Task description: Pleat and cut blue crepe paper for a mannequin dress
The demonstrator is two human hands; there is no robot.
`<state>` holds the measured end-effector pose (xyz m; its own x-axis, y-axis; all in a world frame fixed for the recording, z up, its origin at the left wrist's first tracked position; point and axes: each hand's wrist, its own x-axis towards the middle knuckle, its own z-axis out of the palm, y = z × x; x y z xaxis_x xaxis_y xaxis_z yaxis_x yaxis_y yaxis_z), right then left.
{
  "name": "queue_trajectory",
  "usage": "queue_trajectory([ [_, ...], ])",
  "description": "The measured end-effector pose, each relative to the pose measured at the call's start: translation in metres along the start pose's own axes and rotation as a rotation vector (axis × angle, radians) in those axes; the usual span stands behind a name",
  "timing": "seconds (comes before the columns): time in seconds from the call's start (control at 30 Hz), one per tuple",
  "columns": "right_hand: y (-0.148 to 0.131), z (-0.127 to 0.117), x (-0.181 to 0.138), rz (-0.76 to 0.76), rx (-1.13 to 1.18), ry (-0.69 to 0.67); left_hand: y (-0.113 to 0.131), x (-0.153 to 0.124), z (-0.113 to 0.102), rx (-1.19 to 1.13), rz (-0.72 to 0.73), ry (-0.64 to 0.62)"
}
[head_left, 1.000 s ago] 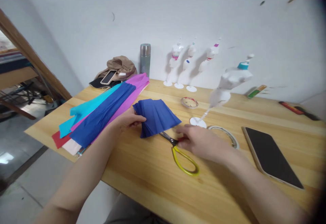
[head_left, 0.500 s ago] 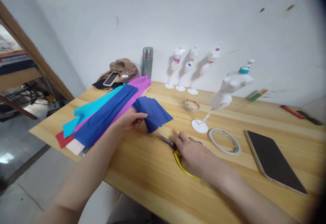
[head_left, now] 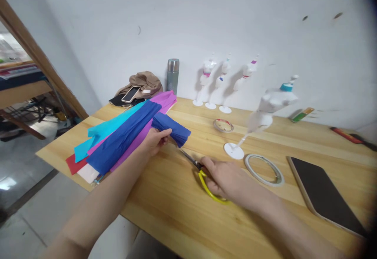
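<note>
Between thumb and fingers, my left hand (head_left: 157,140) pinches a layered stack of dark blue crepe paper (head_left: 173,129), held above the table. Yellow-handled scissors (head_left: 191,160) are in my right hand (head_left: 219,174), fingers curled round the handles. The blades point at the lower edge of the blue stack; I cannot tell whether they touch it. Left of that hand lie long folded strips of crepe paper (head_left: 123,139) in blue, turquoise and purple, with red and pale pink ends. A white mannequin figure (head_left: 263,109) with a turquoise neck band stands to the right.
Three more small mannequins (head_left: 207,74) stand along the wall. A tape roll (head_left: 263,170), a tablet (head_left: 324,194), a small round dish (head_left: 223,125), a utility knife (head_left: 346,133) and a green-orange item (head_left: 303,114) lie rightward. A flask (head_left: 172,74), brown cloth (head_left: 145,81) and phone (head_left: 131,94) are behind.
The blue stack, fanned wide before, now looks narrower and turned in my left hand. The scissors in my right hand have come up closer to its lower edge.
</note>
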<state>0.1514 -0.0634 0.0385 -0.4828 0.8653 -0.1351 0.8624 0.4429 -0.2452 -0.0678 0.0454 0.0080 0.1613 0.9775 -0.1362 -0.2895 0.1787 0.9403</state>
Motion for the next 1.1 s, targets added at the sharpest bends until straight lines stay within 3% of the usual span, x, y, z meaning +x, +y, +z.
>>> queue_trajectory([
  [0.2,0.021,-0.004,-0.003,-0.185,0.805,-0.053,0.007,0.000,-0.004,0.062,-0.034,-0.068],
  [0.33,0.042,-0.002,-0.002,-0.246,1.016,-0.116,0.019,-0.003,-0.009,0.153,-0.009,-0.155],
  [0.5,0.055,-0.004,-0.007,-0.192,1.079,-0.108,0.026,-0.010,-0.007,0.231,0.032,-0.198],
  [0.73,0.042,-0.014,-0.007,-0.096,1.129,-0.122,0.027,-0.016,0.000,0.112,0.070,-0.176],
  [1.1,0.045,-0.010,-0.003,-0.186,1.066,-0.120,0.020,-0.020,0.008,0.126,0.120,-0.280],
])
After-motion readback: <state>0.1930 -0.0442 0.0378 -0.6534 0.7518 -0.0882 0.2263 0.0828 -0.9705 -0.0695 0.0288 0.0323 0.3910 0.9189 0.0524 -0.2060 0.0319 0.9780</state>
